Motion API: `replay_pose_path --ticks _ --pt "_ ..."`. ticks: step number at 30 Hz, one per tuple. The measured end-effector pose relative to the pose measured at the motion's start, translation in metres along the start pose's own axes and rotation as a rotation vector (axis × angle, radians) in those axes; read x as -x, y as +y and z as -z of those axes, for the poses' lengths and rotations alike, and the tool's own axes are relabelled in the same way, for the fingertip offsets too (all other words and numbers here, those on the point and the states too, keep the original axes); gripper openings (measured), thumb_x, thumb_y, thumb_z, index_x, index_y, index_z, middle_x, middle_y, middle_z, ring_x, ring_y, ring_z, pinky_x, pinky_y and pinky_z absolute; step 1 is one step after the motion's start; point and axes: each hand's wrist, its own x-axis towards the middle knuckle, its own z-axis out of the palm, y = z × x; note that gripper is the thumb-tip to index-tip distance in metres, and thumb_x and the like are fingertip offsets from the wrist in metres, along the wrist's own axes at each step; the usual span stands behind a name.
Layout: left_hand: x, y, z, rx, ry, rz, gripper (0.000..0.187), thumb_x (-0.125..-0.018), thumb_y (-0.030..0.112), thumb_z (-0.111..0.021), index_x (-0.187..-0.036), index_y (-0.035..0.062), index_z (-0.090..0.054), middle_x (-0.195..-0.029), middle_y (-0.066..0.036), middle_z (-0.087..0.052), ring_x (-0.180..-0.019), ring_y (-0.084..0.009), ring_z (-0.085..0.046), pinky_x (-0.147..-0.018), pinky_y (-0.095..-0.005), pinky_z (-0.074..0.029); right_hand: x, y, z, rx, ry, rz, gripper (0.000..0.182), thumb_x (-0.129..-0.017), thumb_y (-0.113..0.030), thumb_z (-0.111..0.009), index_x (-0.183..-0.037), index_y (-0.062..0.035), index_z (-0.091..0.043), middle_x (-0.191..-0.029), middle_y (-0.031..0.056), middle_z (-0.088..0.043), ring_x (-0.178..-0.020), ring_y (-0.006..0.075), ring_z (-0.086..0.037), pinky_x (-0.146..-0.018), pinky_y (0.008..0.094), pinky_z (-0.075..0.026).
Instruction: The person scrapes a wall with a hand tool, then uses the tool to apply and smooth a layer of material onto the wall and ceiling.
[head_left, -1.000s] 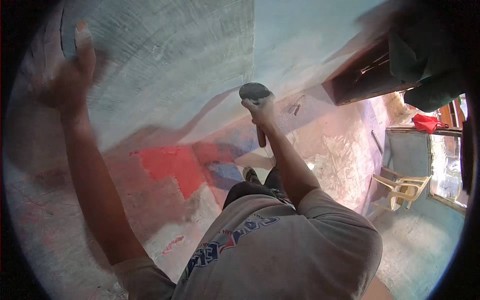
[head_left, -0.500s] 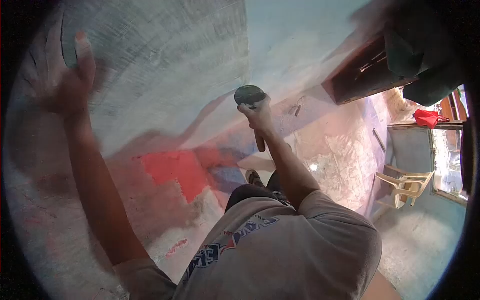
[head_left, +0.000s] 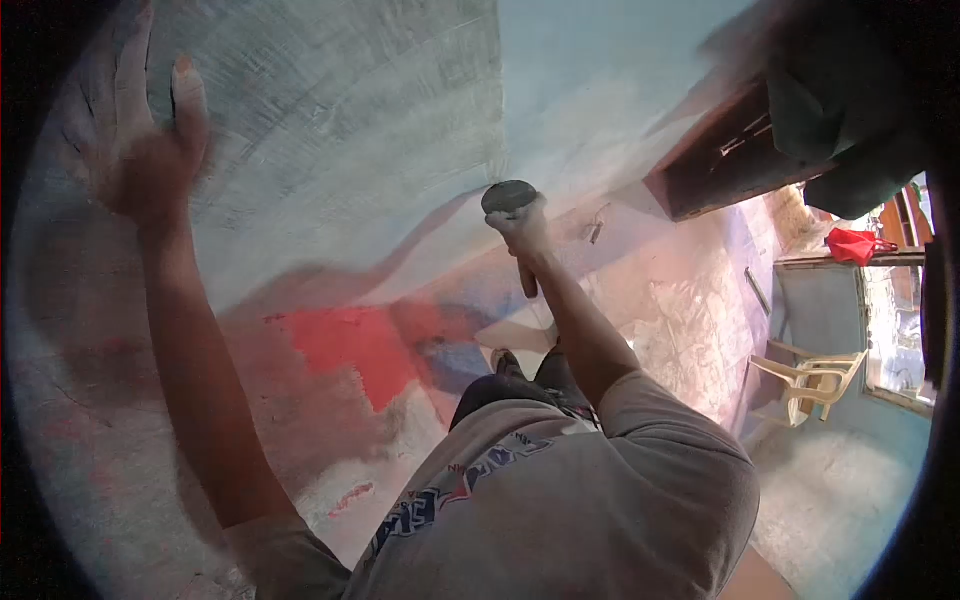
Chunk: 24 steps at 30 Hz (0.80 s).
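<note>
My left hand (head_left: pixel 155 165) is raised at the upper left, its fingers spread against the streaked grey wall (head_left: pixel 340 110) with the thumb standing apart. Nothing shows in it. Near the wall corner, my right hand (head_left: pixel 522 225) is closed around a round, dark-topped object (head_left: pixel 510 196). A brown handle-like piece (head_left: pixel 528 278) sticks out below that hand. What kind of object this is, I cannot tell. Its dark round top faces up, close to the lower part of the walls.
A pale blue wall (head_left: pixel 590 80) meets the grey one at a corner. A red patch (head_left: pixel 345 340) lies below. To the right are a cream plastic chair (head_left: pixel 815 380), a red bag (head_left: pixel 852 245) on a ledge, a dark wooden piece (head_left: pixel 720 165) and dark cloth (head_left: pixel 850 185).
My left hand has shifted slightly right across the view. The right hand and its round object have moved a little right and down, and the dark top looks flatter.
</note>
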Motion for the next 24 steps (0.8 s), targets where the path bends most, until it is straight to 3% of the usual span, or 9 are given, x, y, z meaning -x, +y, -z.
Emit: replay_pose_path --ticks 3,8,11,12,14,15,18,19,24 --pt "0.003 -0.002 0.000 0.001 -0.009 -0.004 0.055 -0.098 0.061 -0.051 -0.147 0.0359 -0.057 -0.147 -0.003 -0.059 -0.129 -0.0335 -0.055 -0.108 -0.0628 -0.035 0.023 -0.050 0.012 -0.233 0.105 -0.138 0.078 -0.079 -0.022 -0.082 -0.133 0.0112 -0.036 -0.108 0.0230 -0.070 -0.099 0.0316 -0.071 -0.090 0.0406 -0.056" --pt "0.004 0.002 0.004 0.019 -0.058 0.057 0.059 -0.097 0.063 -0.052 -0.148 0.0336 -0.055 -0.151 -0.003 -0.055 -0.135 -0.0355 -0.052 -0.112 -0.0633 -0.035 0.025 -0.063 0.024 -0.070 0.067 -0.200 0.080 -0.078 -0.018 -0.084 -0.133 0.0109 -0.034 -0.109 0.0220 -0.070 -0.101 0.0302 -0.071 -0.089 0.0406 -0.056" --pt "0.006 0.008 0.009 -0.083 -0.133 0.026 0.062 -0.099 0.043 -0.047 -0.155 0.0169 -0.048 -0.166 -0.022 -0.032 -0.152 -0.0485 -0.028 -0.119 -0.0691 -0.014 0.013 -0.076 0.033 -0.108 0.025 -0.261 0.077 -0.078 -0.017 -0.083 -0.132 0.0107 -0.035 -0.110 0.0211 -0.069 -0.100 0.0298 -0.070 -0.086 0.0414 -0.056" --pt "0.006 0.008 0.008 -0.085 -0.132 0.031 0.062 -0.099 0.044 -0.046 -0.156 0.0178 -0.048 -0.166 -0.020 -0.032 -0.152 -0.0483 -0.028 -0.119 -0.0691 -0.013 0.012 -0.082 0.034 -0.129 0.005 -0.301 0.077 -0.078 -0.016 -0.083 -0.132 0.0106 -0.035 -0.111 0.0207 -0.069 -0.099 0.0298 -0.070 -0.085 0.0418 -0.057" --pt "0.007 0.009 0.008 -0.088 -0.131 0.051 0.062 -0.099 0.045 -0.046 -0.156 0.0197 -0.047 -0.167 -0.017 -0.033 -0.153 -0.0480 -0.027 -0.120 -0.0690 -0.012 0.000 -0.061 0.020 -0.115 -0.020 -0.475 0.067 -0.079 -0.014 -0.082 -0.128 0.0097 -0.042 -0.108 0.0183 -0.068 -0.096 0.0289 -0.068 -0.085 0.0415 -0.056" --pt "0.006 0.009 0.011 -0.077 -0.136 0.051 0.061 -0.096 0.039 -0.050 -0.154 0.0193 -0.049 -0.165 -0.016 -0.035 -0.152 -0.0465 -0.029 -0.119 -0.0677 -0.015 -0.003 -0.043 0.019 -0.137 -0.125 -0.280 0.058 -0.079 -0.012 -0.081 -0.122 0.0092 -0.049 -0.103 0.0158 -0.066 -0.079 0.0244 -0.066 -0.070 0.0392 -0.057" --pt "-0.003 0.005 0.019 -0.083 -0.167 0.060 0.062 -0.086 0.024 -0.061 -0.147 0.0181 -0.056 -0.161 -0.013 -0.043 -0.149 -0.0420 -0.036 -0.118 -0.0639 -0.025 0.013 -0.098 0.030 -0.135 -0.133 -0.417 0.048 -0.078 -0.012 -0.081 -0.114 0.0071 -0.055 -0.092 0.0128 -0.065 -0.063 0.0187 -0.061 -0.052 0.0337 -0.053" --pt "-0.002 0.006 0.024 -0.087 -0.198 0.069 0.063 -0.082 0.018 -0.065 -0.145 0.0177 -0.058 -0.159 -0.012 -0.046 -0.148 -0.0405 -0.038 -0.118 -0.0627 -0.028 0.016 -0.098 0.028 -0.217 -0.083 -0.300 0.046 -0.078 -0.013 -0.081 -0.113 0.0062 -0.057 -0.083 0.0100 -0.063 -0.054 0.0147 -0.057 -0.040 0.0296 -0.045" --pt "0.000 0.009 0.018 -0.145 -0.082 0.048 0.065 -0.078 0.016 -0.069 -0.142 0.0221 -0.061 -0.160 -0.005 -0.046 -0.148 -0.0339 -0.039 -0.120 -0.0591 -0.028 0.022 -0.173 0.049 -0.214 -0.192 -0.235 0.024 -0.088 -0.018 -0.078 -0.098 0.0031 -0.071 -0.060 0.0003 -0.057 -0.045 0.0095 -0.050 -0.039 0.0272 -0.042"
